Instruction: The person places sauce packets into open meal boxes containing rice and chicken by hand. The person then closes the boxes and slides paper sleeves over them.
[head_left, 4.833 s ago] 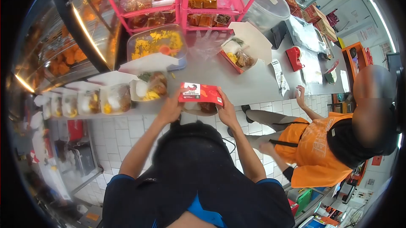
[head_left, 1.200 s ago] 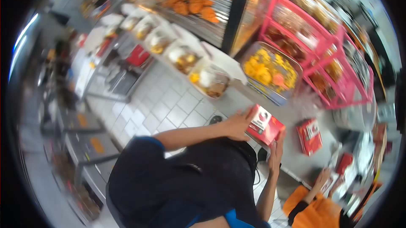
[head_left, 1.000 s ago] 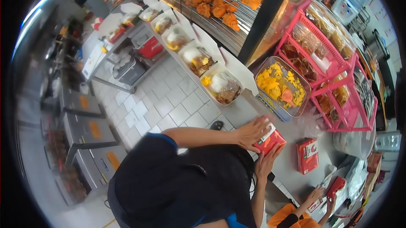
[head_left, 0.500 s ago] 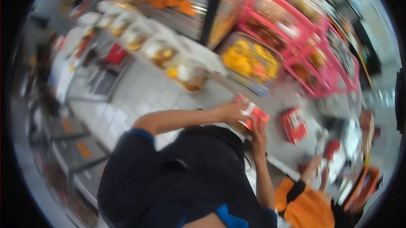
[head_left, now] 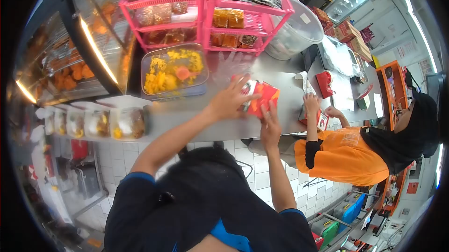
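A closed red box (head_left: 263,98) with a white label is held over the metal counter, near its middle. My left hand (head_left: 232,98) lies across the box's left side and top, fingers spread over the label. On the box's lower right side, the fingers of my right hand (head_left: 270,123) press against it. Up and to the left, a clear tub (head_left: 174,70) holds yellow shredded food and an orange scoop. Several open boxes with rice in them, the nearest one (head_left: 128,123) at the row's right end, line the counter's left edge.
Pink racks (head_left: 206,13) with packets stand at the back, beside a large clear bucket (head_left: 295,32). A co-worker in an orange shirt (head_left: 343,156) handles another red box (head_left: 322,119) at the right, near a red tape dispenser (head_left: 324,83). A heated display case (head_left: 70,60) is at the left.
The view has swung right and steadied. My hands and the red box are now farther in over the counter. The other red box is now at the co-worker's hands.
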`<state>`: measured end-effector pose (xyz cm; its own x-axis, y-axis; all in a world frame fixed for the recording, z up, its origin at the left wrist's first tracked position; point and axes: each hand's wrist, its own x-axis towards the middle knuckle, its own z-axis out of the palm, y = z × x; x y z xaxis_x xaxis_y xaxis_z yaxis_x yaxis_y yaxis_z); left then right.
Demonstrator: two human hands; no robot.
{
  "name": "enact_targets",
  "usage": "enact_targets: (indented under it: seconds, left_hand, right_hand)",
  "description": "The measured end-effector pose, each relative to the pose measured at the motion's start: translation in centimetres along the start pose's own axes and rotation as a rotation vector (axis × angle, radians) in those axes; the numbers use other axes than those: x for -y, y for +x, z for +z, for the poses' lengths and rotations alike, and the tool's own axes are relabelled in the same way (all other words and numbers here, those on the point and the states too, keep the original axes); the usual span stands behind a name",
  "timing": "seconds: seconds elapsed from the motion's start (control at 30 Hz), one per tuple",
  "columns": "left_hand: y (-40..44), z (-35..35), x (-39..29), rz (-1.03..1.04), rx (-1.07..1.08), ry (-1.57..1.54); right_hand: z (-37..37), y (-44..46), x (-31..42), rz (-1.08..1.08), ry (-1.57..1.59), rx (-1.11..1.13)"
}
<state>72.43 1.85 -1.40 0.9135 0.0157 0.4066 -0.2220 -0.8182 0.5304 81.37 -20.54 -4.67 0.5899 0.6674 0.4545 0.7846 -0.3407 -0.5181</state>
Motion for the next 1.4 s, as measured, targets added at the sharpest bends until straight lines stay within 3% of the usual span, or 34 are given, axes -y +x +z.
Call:
enact_targets:
  seconds: [0.1, 0.13, 0.2, 0.27, 0.33, 0.4, 0.47, 0.5, 0.6, 0.67, 0.8, 0.87, 0.93, 1.07, 1.17, 1.23, 1.3, 1.37, 1.4]
  left_hand:
    - [3.2, 0.9, -1.9, -0.135, 0.046, 0.372]
    - [2.2, 1.1, -2.4, -0.117, 0.003, 0.368]
    - [-5.7, 0.8, -2.9, -0.083, -0.055, 0.078]
    - [-12.6, -1.7, -4.9, -0.398, -0.113, -0.092]
    - [-19.6, -2.0, -4.8, -0.796, -0.326, -0.243]
    - [-26.4, -2.5, -4.9, -1.099, -0.494, -0.152]
    - [-32.1, -3.4, -5.2, -1.267, -0.686, -0.087]
    - [-34.5, -3.8, -5.4, -1.296, -0.806, -0.068]
    - [-38.9, -5.5, -6.1, -1.375, -0.907, 0.063]
    - [-39.1, -6.9, -5.4, -1.386, -1.004, 0.1]
    - [-38.3, -6.3, -0.2, -1.232, -1.095, 0.051]
    - [-34.9, -5.8, 2.1, -1.211, -0.948, -0.194]
    - [-30.7, -4.2, 2.4, -1.156, -0.807, -0.287]
    - [-26.8, -0.1, 3.9, -1.096, -0.676, -0.658]
    - [-24.9, -0.1, 3.7, -1.263, -0.553, -0.406]
    - [-22.8, -2.2, 2.6, -0.991, -0.683, 0.085]
    - [-18.7, -7.0, 0.2, -0.702, -0.745, 0.504]
    - [-19.7, -6.1, 1.9, -0.588, -0.601, 0.651]
    - [-20.2, -5.5, 2.9, -0.527, -0.536, 0.73]
  right_hand:
    - [0.3, 2.0, -4.6, 0.178, 0.123, 0.06]
    - [0.9, 2.2, -5.7, 0.239, 0.182, 0.111]
    - [-0.5, 4.0, -0.4, 0.127, -0.029, -0.064]
    - [0.9, 4.4, 4.4, -0.066, -0.23, -0.229]
    - [8.5, 2.0, 7.2, 0.038, 0.244, 0.103]
    - [17.7, 0.2, 12.6, 0.114, 0.559, 0.74]
    - [19.6, 0.8, 22.9, 0.588, 0.759, 1.062]
    - [21.5, 0.4, 25.4, 0.49, 0.676, 1.005]
    - [28.7, -1.5, 26.3, 0.175, 0.47, 0.785]
    - [31.9, -3.6, 23.2, -0.055, 0.396, 0.609]
    - [27.2, -3.5, 16.3, 0.019, 0.38, 0.774]
    - [23.8, -3.9, 11.6, 0.204, 0.472, 0.763]
    - [19.3, -3.7, 8.4, 0.533, 0.605, 0.772]
    - [14.2, -3.3, 5.2, 0.762, 0.674, 0.544]
    - [13.6, -2.6, 2.8, 0.496, 0.321, 0.467]
    - [10.6, 1.4, 8.0, 0.152, 0.094, -0.027]
    - [9.4, 6.1, 11.7, -0.082, -0.075, -0.099]
    - [9.9, 5.5, 10.5, -0.109, -0.074, -0.025]
    - [11.9, 3.9, 7.9, -0.024, 0.018, 0.072]
